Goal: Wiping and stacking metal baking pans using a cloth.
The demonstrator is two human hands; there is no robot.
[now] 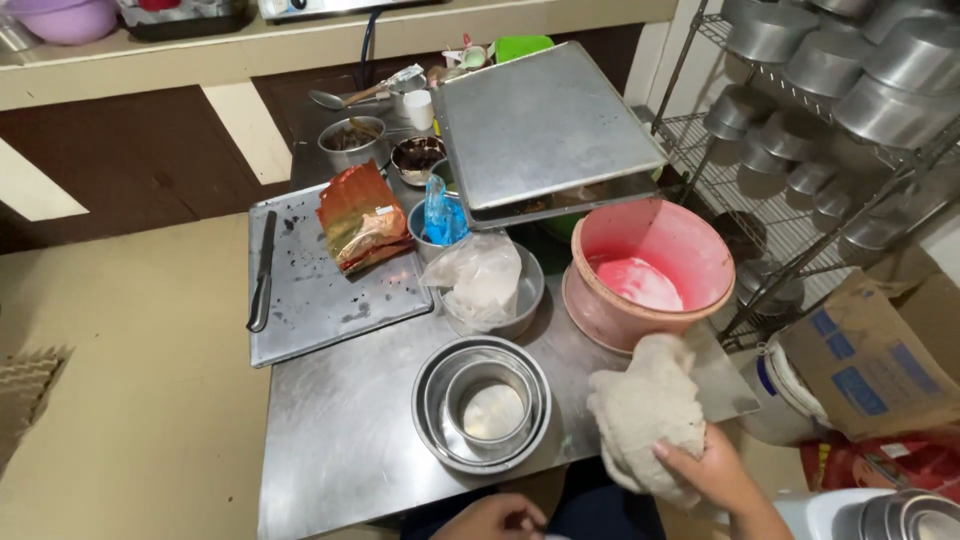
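Beside pink bowl (652, 272), cloth (645, 415), nested pans (482, 403).

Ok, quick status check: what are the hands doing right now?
Right hand grips a cream cloth beside the pink bowl. Left hand low at the table edge, empty. Nested round tins sit between them.
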